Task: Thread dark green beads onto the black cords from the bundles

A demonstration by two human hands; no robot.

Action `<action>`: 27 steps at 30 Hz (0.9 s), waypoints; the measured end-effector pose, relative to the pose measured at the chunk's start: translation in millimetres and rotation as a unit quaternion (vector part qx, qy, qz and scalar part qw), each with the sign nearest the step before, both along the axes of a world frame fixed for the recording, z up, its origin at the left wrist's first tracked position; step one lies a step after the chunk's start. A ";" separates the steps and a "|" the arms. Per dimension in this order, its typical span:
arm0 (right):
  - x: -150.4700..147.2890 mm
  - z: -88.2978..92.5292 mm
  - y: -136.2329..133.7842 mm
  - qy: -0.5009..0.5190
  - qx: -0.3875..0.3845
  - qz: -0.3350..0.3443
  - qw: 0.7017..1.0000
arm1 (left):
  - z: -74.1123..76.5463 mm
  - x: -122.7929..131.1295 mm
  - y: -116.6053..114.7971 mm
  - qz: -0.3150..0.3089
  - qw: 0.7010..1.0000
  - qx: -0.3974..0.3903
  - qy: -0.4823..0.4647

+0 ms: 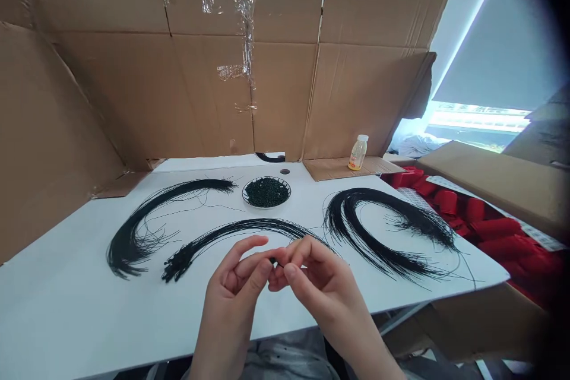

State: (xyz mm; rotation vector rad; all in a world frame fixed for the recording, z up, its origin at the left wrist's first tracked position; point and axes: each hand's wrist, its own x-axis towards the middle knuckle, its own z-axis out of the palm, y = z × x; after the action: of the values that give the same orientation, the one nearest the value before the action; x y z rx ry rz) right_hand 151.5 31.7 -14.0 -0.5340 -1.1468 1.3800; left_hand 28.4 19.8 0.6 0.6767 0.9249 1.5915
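My left hand (236, 282) and my right hand (314, 276) meet fingertip to fingertip above the near edge of the white table (66, 314). Both are pinched on a small black bead (273, 260) between them, possibly with a thin cord I cannot make out. Just beyond the hands lies a bundle of black cords with beaded ends (231, 234). A second bundle of black cords (151, 217) curves at the left, and a third bundle (383, 228) curves at the right. A small dish of dark beads (266, 192) sits in the middle of the table.
Tall cardboard walls (200, 83) enclose the table at the back and left. A small bottle with yellow liquid (358, 152) stands on a cardboard flap at the back right. Red cups (472, 214) fill a box beside the table's right edge.
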 end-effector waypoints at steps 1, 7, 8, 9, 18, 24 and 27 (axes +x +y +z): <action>-0.2 0.6 0.4 0.004 -0.002 0.003 1.000 | 0.0 0.5 0.7 -0.001 1.000 0.002 -0.003; 2.9 7.6 0.6 -0.011 -0.011 0.017 1.000 | -3.2 -1.3 1.6 -0.017 1.000 0.004 0.009; 3.8 8.2 0.3 -0.015 -0.013 0.021 1.000 | -4.0 -2.2 1.1 -0.016 1.000 0.003 0.018; 4.6 8.3 -0.2 -0.019 -0.015 0.024 0.999 | -4.6 -3.0 0.4 -0.015 0.999 0.003 0.028; 7.3 8.8 -5.1 -0.044 -0.009 0.014 0.999 | -0.3 -5.2 -7.6 0.031 0.988 0.047 0.141; 8.5 10.2 -5.4 -0.064 -0.001 0.007 0.998 | 1.7 -7.7 -12.5 0.067 0.973 0.071 0.210; 8.9 9.6 -6.2 -0.059 -0.008 0.019 0.998 | 2.8 -8.6 -14.3 0.067 0.971 0.071 0.219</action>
State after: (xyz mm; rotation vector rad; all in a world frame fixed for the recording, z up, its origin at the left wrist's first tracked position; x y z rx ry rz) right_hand 160.4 25.5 -4.3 -0.6153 -1.2482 1.4066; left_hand 19.8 5.5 3.4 1.1164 1.2043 1.6692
